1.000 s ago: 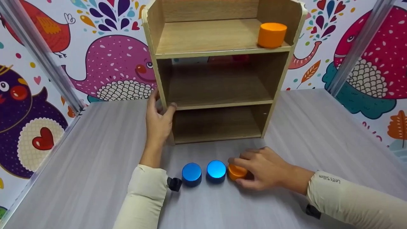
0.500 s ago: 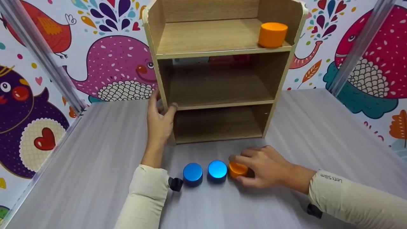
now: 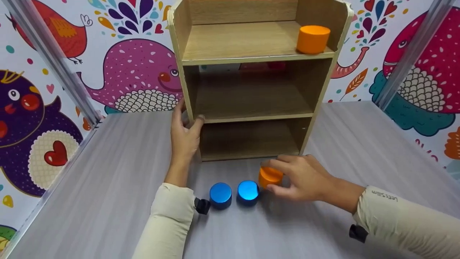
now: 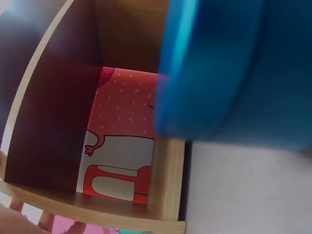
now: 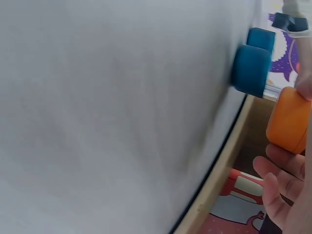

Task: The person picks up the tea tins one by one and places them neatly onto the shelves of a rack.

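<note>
Nearest on the grey table (image 3: 107, 187) stand two blue cylinders side by side – the left blue cylinder (image 3: 220, 194) just beside the person's left sleeve, the right blue cylinder (image 3: 248, 191) close against it. Just right of them and a little farther off, the right hand (image 3: 305, 176) pinches a small orange cylinder (image 3: 270, 176) between thumb and curled fingers; in the right wrist view the piece (image 5: 288, 119) appears clear of the tabletop, so I judge it is held just above the surface, in front of the shelf's bottom opening. The step in hand looks like the pick-up of this orange piece. Farther back, the left hand (image 3: 185, 135) grips the front edge of the left side panel of the wooden shelf unit (image 3: 251, 61), thumb curled round at the level of the middle shelf board, fingers on the outer face – steadying it, by the look. On the top shelf, at its right end, stands a larger orange cylinder (image 3: 313, 39). If the held piece is to go into the shelf, the move calls for a lift clear of the blue neighbours and a level carry past the board edges while the left hand holds the unit firm.
</note>
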A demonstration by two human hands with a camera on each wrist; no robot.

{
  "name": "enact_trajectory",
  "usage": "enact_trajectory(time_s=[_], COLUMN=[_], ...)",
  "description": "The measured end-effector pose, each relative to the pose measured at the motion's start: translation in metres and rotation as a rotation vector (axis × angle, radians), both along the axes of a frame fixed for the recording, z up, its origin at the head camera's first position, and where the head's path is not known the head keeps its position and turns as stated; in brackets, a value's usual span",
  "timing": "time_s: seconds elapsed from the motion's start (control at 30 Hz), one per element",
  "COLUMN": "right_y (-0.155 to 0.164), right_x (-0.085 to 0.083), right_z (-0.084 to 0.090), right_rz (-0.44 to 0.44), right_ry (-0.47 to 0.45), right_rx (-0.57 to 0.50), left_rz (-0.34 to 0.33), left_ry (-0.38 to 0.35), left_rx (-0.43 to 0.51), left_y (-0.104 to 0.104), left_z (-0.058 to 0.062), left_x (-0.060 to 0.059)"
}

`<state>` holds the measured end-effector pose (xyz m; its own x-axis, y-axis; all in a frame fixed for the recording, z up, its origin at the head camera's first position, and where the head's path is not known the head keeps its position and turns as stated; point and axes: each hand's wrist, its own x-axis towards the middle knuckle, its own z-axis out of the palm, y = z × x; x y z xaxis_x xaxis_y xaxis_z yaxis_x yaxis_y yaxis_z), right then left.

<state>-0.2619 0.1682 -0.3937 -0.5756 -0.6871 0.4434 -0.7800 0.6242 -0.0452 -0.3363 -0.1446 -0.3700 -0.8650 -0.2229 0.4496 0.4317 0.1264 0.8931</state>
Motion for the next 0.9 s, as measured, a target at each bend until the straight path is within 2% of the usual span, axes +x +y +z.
enact_trajectory(time_s=[0.27, 0.43, 0.6, 0.9], right_y=[0.000, -0.009, -0.013, -0.011], right_x=[-0.001, -0.003, -0.006, -0.015], right_z=[0.022, 0.035, 0.050, 0.084], right_rz=[-0.059, -0.058, -0.059, -0.111], right_ry=[0.009, 0.023, 0.069, 0.074], right_rx=[-0.049, -0.068, -0.117, -0.172], left_rz=[-0.018, 0.003, -0.011, -0.009], left_ry=[-0.019, -0.003, -0.004, -0.019], left_rx=[0.002, 0.000, 0.002, 0.005], left_y=[0.002, -0.001, -0.001, -0.002], left_z=[0.000, -0.001, 0.000, -0.001], left_x=[-0.002, -0.001, -0.001, 0.001])
